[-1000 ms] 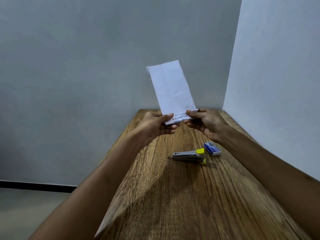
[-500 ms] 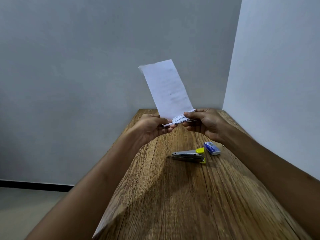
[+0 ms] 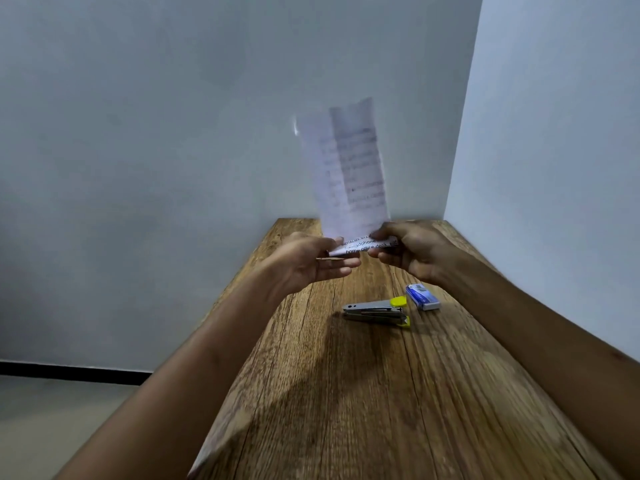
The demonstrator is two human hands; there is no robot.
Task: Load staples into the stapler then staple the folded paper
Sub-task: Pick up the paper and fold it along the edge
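Observation:
A folded white paper [image 3: 349, 174] with faint print stands upright in the air above the far part of the table. My left hand [image 3: 311, 261] pinches its lower left corner, and my right hand [image 3: 412, 251] pinches its lower right edge, where a narrow printed flap is turned up. Below the hands a small silver stapler [image 3: 375, 311] with yellow ends lies on its side on the wood. A blue and white staple box [image 3: 422, 297] rests just right of it. Neither hand touches the stapler or the box.
The long wooden table [image 3: 346, 410] runs away from me into a corner. A grey wall [image 3: 173, 133] is behind and a white wall [image 3: 554, 168] is on the right. The table's left edge drops to the floor [image 3: 52, 410].
The paper has swung from leaning left back to nearly upright, and faint print now shows through it. Both hands keep their hold on its lower edge; stapler and box have not moved.

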